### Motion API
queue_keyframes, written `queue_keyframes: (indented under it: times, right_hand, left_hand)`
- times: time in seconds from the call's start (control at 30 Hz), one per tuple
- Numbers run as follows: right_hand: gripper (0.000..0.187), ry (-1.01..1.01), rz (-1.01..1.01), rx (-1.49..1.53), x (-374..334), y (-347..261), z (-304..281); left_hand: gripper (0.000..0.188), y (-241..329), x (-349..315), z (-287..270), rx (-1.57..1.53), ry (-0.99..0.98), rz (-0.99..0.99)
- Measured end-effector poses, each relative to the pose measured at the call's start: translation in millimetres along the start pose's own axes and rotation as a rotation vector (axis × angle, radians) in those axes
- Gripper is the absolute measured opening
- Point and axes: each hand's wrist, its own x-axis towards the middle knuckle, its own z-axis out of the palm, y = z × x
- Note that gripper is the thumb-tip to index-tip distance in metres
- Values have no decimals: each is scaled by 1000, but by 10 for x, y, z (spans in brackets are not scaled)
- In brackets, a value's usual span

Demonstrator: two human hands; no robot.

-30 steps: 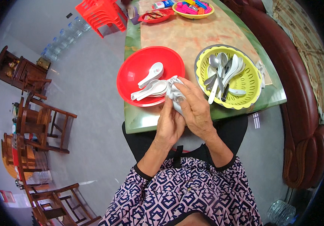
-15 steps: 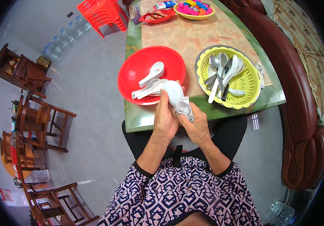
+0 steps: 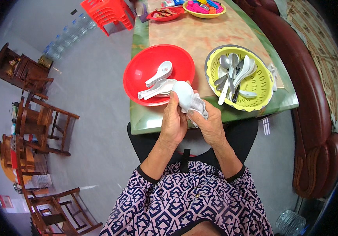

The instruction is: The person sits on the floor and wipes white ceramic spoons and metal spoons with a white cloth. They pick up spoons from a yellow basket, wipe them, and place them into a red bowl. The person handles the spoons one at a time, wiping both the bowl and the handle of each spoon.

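Between my hands, over the table's front edge, is a white soup spoon (image 3: 182, 93) with the back of its bowl showing. My left hand (image 3: 173, 122) grips the bowl's left side. My right hand (image 3: 211, 122) is closed on a pale grey cloth (image 3: 199, 107) wrapped about the handle, which it hides. Behind my left hand, a red basin (image 3: 141, 63) holds several white soup spoons (image 3: 160, 87) in two small piles. To the right stands a yellow-green strainer basket (image 3: 261, 84) in a grey bowl, with metal spoons (image 3: 232, 63) and white spoons (image 3: 247, 69) heaped inside.
At the table's far end sit a red dish (image 3: 165, 15) of small packets and a yellow basket (image 3: 205, 15) of toy bricks. A brown leather sofa (image 3: 314, 118) runs along the right. Red stools (image 3: 108, 13) and wooden chairs (image 3: 47, 128) stand to the left.
Both hands have shifted slightly right with the spoon. The cloth has moved round and up against the spoon's bowl, and my right thumb has slid over it.
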Motion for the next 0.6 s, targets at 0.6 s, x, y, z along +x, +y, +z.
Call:
queue_keyframes:
  times: [0.6]
  right_hand:
    - [19, 105, -675, -995, -118, 114, 91]
  left_hand:
    - [31, -12, 98, -37, 152, 198, 104]
